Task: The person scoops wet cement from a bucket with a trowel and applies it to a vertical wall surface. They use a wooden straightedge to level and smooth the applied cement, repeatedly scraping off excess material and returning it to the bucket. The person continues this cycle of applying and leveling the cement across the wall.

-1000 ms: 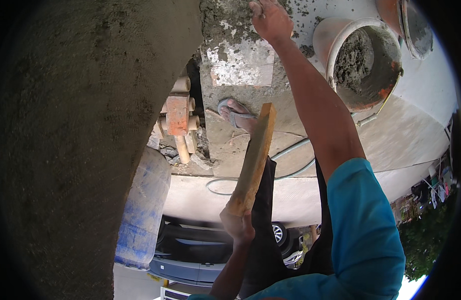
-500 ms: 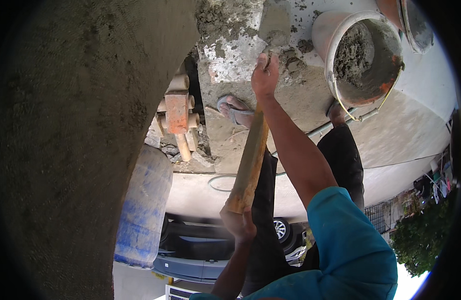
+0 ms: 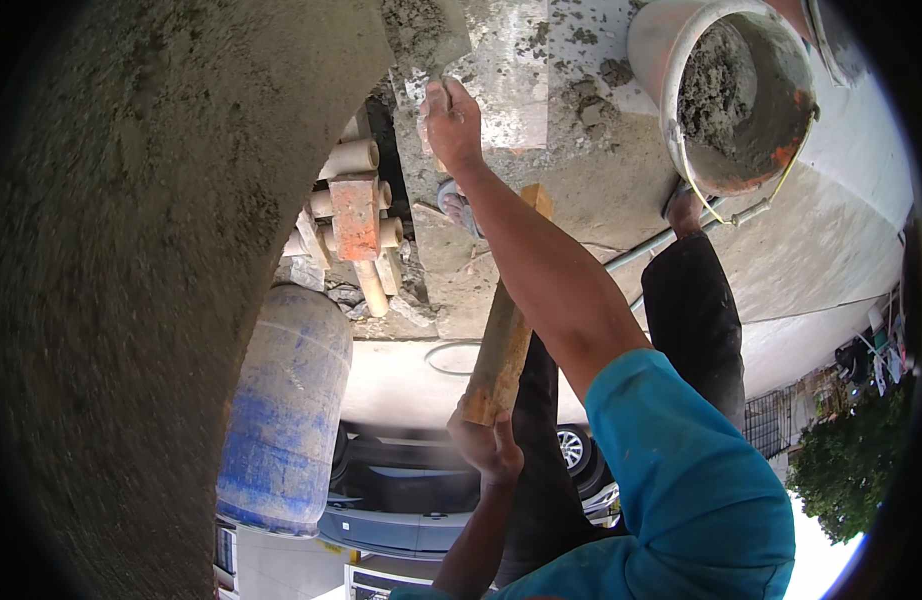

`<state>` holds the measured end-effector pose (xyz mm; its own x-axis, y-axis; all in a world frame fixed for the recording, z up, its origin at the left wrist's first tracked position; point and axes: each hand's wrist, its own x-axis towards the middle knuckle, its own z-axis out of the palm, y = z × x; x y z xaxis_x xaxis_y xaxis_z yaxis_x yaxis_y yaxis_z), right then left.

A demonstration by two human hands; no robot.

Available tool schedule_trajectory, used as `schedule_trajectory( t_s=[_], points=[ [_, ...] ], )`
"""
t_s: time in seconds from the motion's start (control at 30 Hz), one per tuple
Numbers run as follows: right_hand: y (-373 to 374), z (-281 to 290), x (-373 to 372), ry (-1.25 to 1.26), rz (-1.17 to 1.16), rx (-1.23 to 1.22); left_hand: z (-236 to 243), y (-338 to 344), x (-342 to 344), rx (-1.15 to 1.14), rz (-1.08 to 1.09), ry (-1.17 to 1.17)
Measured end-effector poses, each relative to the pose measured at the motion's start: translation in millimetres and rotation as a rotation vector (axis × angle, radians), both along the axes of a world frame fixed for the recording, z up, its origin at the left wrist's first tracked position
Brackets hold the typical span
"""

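Note:
My left hand is wrapped around the lower end of a long wooden board, which slants up and away behind my right forearm. My right hand is closed on the handle of a trowel. Its grey blade extends past my fist, over the mortar-spattered white sheet and close to the plastered wall. Most of the handle is hidden by my fingers. Wet grey mortar lies inside a bucket at the upper right.
A brick rests on stacked pipes beside the wall's foot. Nearer stands a blue-stained barrel. A hose crosses the floor near my feet. A car is parked beyond the barrel, and another container stands by the bucket.
My right hand and the trowel have moved left, toward the wall. The wooden board stays in my left hand, and its upper end now shows to the right of my forearm.

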<state>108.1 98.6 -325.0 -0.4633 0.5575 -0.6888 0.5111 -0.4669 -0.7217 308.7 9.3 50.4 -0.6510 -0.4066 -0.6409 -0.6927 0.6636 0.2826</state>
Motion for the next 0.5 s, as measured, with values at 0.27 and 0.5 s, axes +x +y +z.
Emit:
schedule_trajectory(
  t_s=[0.27, 0.5],
  points=[
    [79.5, 73.2, 32.0, 0.078, -0.003, -0.471, -3.7, -6.0, 7.3, 0.139, -0.163, -0.039],
    [154.0, 229.3, 146.7, 0.1, 0.17, 0.363, -5.4, 19.9, 19.0, 0.22, 0.171, 0.102]
  ],
)
